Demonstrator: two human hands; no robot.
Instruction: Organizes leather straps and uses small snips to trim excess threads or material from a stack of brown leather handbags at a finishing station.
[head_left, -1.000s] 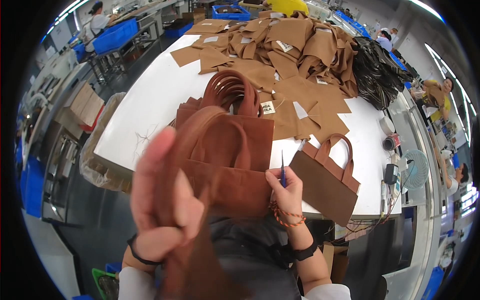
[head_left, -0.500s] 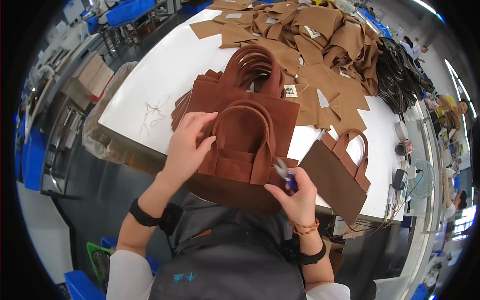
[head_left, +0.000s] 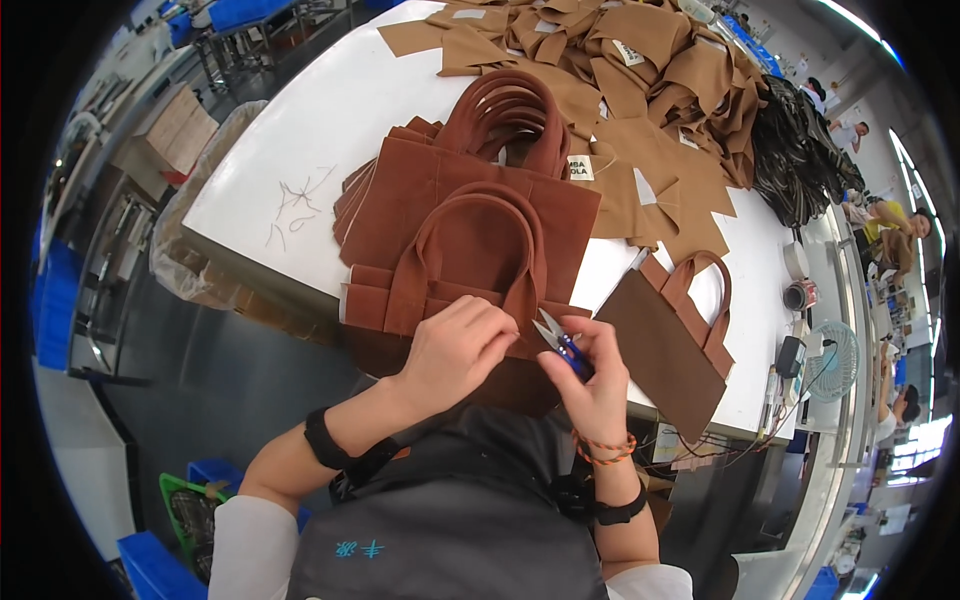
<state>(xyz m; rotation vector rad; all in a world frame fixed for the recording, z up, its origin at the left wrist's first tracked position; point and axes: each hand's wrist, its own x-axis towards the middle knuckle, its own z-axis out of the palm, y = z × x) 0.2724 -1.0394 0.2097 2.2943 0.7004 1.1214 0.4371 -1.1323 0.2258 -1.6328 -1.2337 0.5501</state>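
Observation:
A reddish-brown handbag panel with a looped handle [head_left: 465, 285] lies at the table's near edge, its lower part dark brown. My left hand [head_left: 450, 350] is over that panel, thumb and fingertips pinched together near the handle's right foot; what they hold, if anything, is too small to make out. Just right of it, my right hand [head_left: 598, 385] grips blue-handled thread snips [head_left: 566, 348], blades apart and pointing up-left toward the left fingertips. Behind the panel stands a stack of similar reddish-brown pieces [head_left: 470, 170] with their handles bunched together.
A dark brown panel with handle [head_left: 665, 345] lies to the right. Tan cut pieces [head_left: 640, 120] are heaped at the back, beside black straps [head_left: 800, 150]. Loose thread ends [head_left: 295, 205] are scattered on the white table [head_left: 250, 215]. A small fan [head_left: 832, 360] stands at far right.
My left hand has moved right and down from the handle's left side to beside the snips, its fingers closing to a pinch. The snips' blades show more clearly.

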